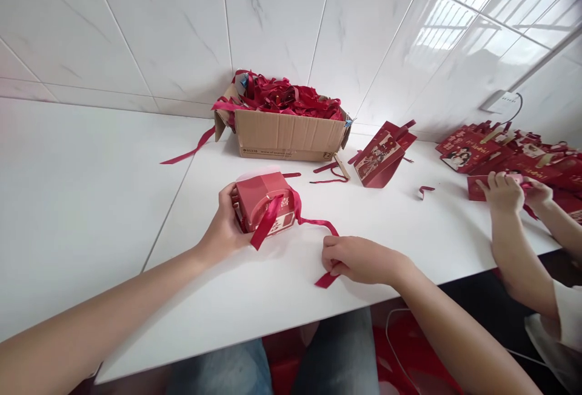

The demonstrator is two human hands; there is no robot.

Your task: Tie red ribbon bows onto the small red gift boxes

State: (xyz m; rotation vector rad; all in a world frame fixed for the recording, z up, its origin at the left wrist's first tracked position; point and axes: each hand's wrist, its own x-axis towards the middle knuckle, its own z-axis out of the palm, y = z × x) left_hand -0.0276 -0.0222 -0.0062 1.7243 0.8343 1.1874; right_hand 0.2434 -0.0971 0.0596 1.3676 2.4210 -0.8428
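Note:
My left hand (225,222) grips a small red gift box (260,194) from its left side, just above the white table. A dark red ribbon (318,222) is looped at the box's top edge, and one short end hangs down its front. The other end runs right into my right hand (357,258), whose fingers are pinched on it near the table's front edge. A bit of ribbon sticks out below those fingers. Part of the box's left side is hidden behind my left hand.
A cardboard box (291,131) full of red ribbons stands against the tiled wall. To its right are a folded red gift box (379,156) and ribbon scraps (425,190). At far right, a co-worker's hands (504,192) hold a red box beside many red boxes (473,143).

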